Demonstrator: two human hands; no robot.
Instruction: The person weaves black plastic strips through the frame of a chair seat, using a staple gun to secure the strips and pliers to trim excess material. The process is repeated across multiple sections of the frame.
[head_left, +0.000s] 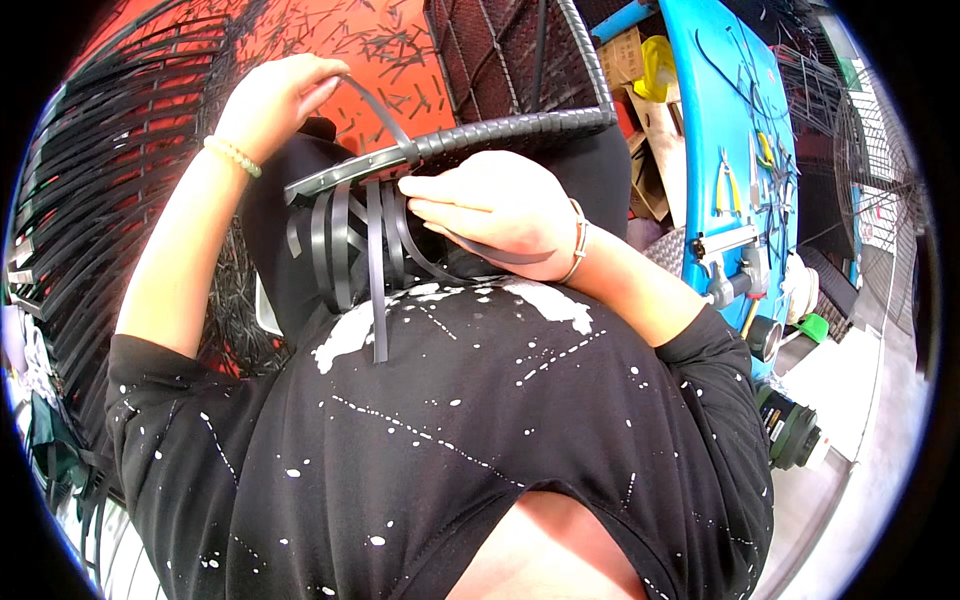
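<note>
A woven dark furniture frame (510, 128) lies across my lap, its near rim wrapped in flat plastic rattan. My left hand (285, 95), beyond the rim on the left, is closed in a pinch on the end of a dark grey rattan strip (378, 108). That strip runs taut down to the rim. Just below the rim, my right hand (500, 212) has its fingers pressed together, with another strip passing along its lower side and held in it. Several loose strips (341, 245) hang in loops under the rim; one straight end (379, 320) rests against my shirt.
Bundles of black strips (130, 150) stand at the left. Cut scraps (375, 50) litter the red floor. On the right, a blue board (705, 110) carries pliers (727, 185), wire pieces and a metal tool (725, 242). A dark green canister (790, 428) and a fan (885, 200) are farther right.
</note>
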